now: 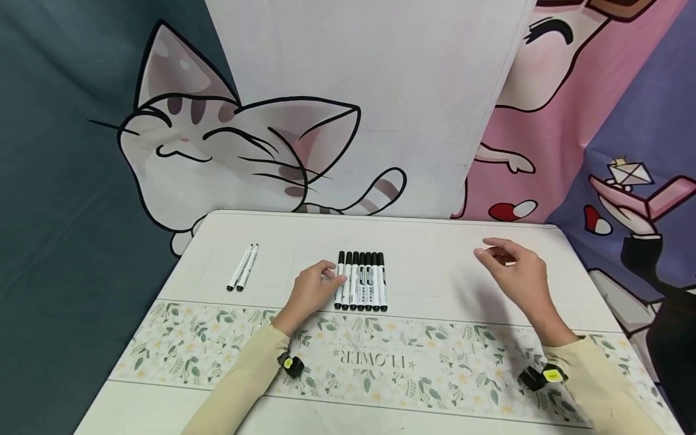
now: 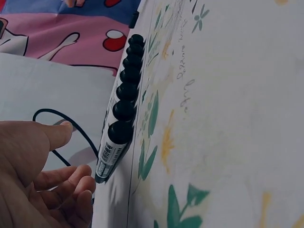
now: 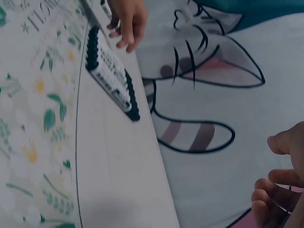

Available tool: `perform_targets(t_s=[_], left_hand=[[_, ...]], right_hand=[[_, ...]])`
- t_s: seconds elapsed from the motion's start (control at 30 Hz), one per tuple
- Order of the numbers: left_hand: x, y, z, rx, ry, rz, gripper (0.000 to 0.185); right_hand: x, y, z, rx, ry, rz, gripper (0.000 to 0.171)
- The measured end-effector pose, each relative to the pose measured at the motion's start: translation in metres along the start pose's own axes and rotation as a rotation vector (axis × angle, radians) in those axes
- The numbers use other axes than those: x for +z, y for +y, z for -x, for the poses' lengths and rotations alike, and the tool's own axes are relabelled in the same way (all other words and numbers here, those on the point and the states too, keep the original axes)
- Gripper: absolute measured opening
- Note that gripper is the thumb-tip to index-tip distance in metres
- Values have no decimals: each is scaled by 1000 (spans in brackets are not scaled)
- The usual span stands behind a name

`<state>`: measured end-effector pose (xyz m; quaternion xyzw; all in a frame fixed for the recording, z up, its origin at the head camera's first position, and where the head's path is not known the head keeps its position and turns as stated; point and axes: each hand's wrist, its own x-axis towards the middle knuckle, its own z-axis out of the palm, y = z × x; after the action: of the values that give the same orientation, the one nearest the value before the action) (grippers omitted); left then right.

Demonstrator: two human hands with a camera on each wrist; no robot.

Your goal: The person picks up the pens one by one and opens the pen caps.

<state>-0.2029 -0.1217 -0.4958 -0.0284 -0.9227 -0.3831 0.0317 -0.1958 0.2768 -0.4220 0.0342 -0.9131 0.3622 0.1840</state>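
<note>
A row of several white markers with black caps (image 1: 361, 281) lies side by side on the white tabletop. My left hand (image 1: 315, 288) is at the left end of this row, its thumb and fingers apart and loosely bent. In the left wrist view, the nearest marker (image 2: 111, 147) lies just beyond the left fingertips, and nothing shows between them. Over the right part of the table hovers my right hand (image 1: 513, 272), fingers loosely curled and holding nothing. The right wrist view catches this hand (image 3: 280, 180) at its edge, away from the row.
Two more white markers (image 1: 243, 267) lie together at the left of the table. A flower-printed band (image 1: 217, 344) crosses the white tabletop (image 1: 429, 260) in front of the row. Behind the table's far edge hangs a cloth with a cartoon cat (image 1: 217, 163).
</note>
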Motion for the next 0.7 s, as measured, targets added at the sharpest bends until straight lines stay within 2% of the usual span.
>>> perform_targets(t_s=[0.37, 0.7], left_hand=[[7, -4, -6, -47, -34, -36, 44], [10, -8, -9, -66, -53, -52, 47]], right_hand=[[13, -42, 15, -161, -51, -63, 33], [27, -63, 22, -204, -127, -91, 34]])
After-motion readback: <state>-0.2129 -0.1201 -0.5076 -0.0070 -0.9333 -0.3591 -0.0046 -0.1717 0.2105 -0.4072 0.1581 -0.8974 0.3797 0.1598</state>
